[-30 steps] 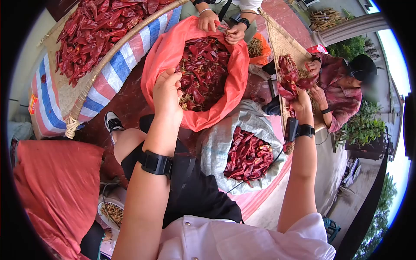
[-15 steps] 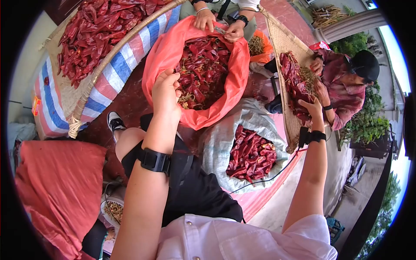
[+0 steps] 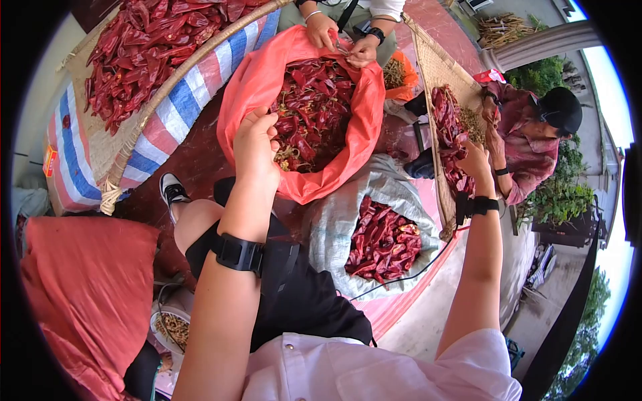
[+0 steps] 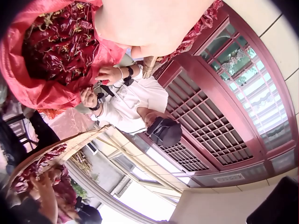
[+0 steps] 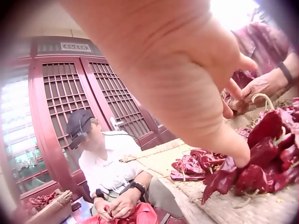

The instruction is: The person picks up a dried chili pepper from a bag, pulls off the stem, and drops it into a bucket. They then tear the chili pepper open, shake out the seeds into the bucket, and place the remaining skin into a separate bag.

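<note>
My left hand (image 3: 256, 147) is at the near left rim of the red woven sack (image 3: 235, 87), fingers curled over its edge and gripping it. Dried red chillies with stems (image 3: 314, 110) fill this sack. Over the woven tray (image 3: 428, 67) at right, my right hand (image 3: 476, 164) reaches into a heap of dried chillies (image 3: 447, 113). In the right wrist view the thumb (image 5: 236, 156) touches a chilli, and the other fingers stand apart from it. The left wrist view shows the back part of my left hand (image 4: 154, 21); its fingertips are mostly hidden.
A person in a dark cap (image 3: 528, 134) works at the tray's far side. Across the red sack, another person's hands (image 3: 341, 43) hold scissors. A pale sack of chillies (image 3: 328, 227) stands nearer me; a large chilli-filled basket (image 3: 137, 157) is at left.
A bunch of chillies that my right hand held up over the tray has come down onto it, and that hand has shifted across the heap. My left hand stays at the sack rim.
</note>
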